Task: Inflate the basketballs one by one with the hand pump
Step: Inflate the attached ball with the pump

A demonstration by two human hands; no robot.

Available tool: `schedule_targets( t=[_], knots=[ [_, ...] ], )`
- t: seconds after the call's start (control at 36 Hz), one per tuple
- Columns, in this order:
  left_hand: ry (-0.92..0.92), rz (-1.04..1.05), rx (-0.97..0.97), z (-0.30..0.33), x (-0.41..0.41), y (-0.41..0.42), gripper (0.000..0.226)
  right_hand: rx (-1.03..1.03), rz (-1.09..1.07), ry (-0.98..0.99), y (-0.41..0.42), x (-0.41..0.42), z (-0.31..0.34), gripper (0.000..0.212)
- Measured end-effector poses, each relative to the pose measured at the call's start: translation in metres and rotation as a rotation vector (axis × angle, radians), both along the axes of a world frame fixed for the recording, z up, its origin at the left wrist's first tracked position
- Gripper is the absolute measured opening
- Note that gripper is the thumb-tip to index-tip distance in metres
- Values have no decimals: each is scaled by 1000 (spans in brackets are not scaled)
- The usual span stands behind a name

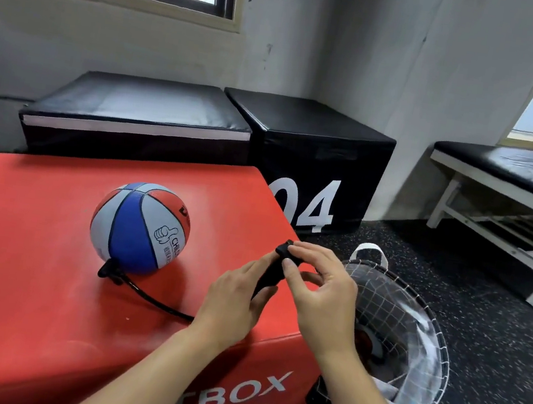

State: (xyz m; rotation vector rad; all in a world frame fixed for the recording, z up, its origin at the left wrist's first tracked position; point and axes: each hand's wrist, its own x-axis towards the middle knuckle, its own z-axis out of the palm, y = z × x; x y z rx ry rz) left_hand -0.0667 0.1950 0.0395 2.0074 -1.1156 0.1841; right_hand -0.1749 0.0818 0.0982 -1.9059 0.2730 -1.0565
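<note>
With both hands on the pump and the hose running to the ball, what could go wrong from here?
1. The ball sits loose on the red box with no hand on it; a tug on the hose might roll it.
2. The left hand and right hand hold the pump near the box's edge, above the mesh basket; a slip might drop it there.

The ball (140,228) is showing a pebbled, rubbery skin with a dull sheen, and the pump (272,271) is looking like matt black plastic. The red box (28,254) is wearing smooth, slightly scuffed vinyl, while the black boxes (306,128) are gleaming like glossy leatherette. The basket (412,325) is showing thin mesh cloth, and the floor (493,353) is looking like rough speckled rubber.
</note>
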Motion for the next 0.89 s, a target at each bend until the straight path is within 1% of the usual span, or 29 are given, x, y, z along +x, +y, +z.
schedule_targets(
  t=[0.06,0.14,0.25,0.33,0.39,0.5,0.67,0.89],
  knots=[
    [12,0,9,1,-1,-2,65,-10,5,-16,-4,-4,5,21],
    [28,-13,19,1,-5,-4,62,-1,-14,-92,-11,-12,18,21],
    [30,-13,56,1,-8,-7,67,3,-83,-208,-26,-25,41,16],
    [5,-19,80,-1,-9,-9,68,48,-118,-307,-35,-35,53,18],
    [-11,-27,83,-2,-10,-10,67,60,-129,-329,-37,-38,55,21],
    [-20,-34,69,-4,-8,-9,69,34,-143,-296,-37,-37,52,18],
    [15,-19,61,-4,-2,-2,78,15,-139,-260,-33,-26,48,16],
    [44,-31,13,-2,6,6,74,7,-69,-161,-24,-7,27,16]
  ],
)
